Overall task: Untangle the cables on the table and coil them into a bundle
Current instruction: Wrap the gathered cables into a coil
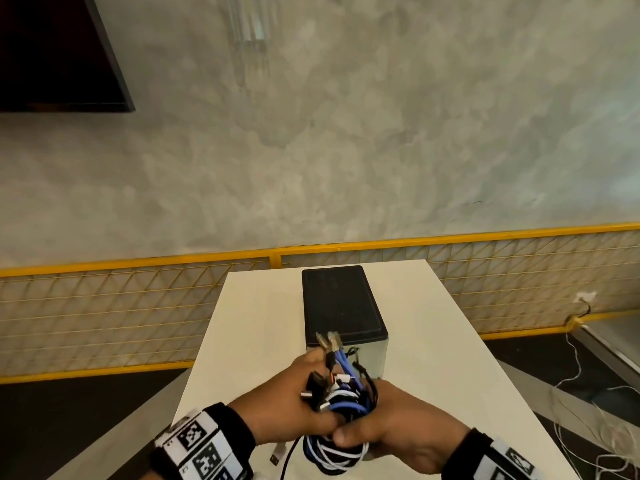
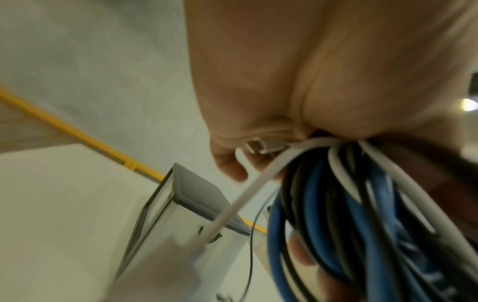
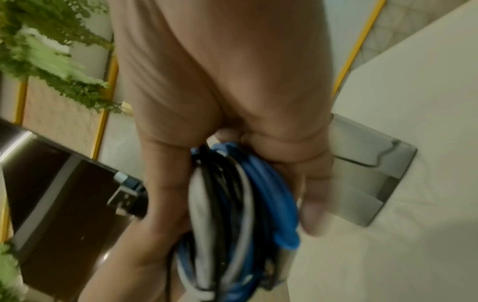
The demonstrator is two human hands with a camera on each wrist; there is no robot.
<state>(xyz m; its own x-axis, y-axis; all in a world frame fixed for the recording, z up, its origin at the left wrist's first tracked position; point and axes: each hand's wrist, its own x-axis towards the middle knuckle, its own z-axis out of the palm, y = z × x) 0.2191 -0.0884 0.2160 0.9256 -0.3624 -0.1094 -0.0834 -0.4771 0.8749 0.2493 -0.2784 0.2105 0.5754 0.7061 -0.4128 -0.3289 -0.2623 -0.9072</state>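
Together my left hand (image 1: 277, 410) and right hand (image 1: 398, 427) clasped the cable bundle (image 1: 343, 407), fingers curled round its light, springy, slippery loops; gripping mid-coil seemed safest.

Both hands grip one bundle of blue, white and black cables (image 1: 341, 403) above the white counter (image 1: 450, 358): left hand (image 1: 287, 407), right hand (image 1: 401, 431). A black-topped box (image 1: 341, 301) stands just behind.
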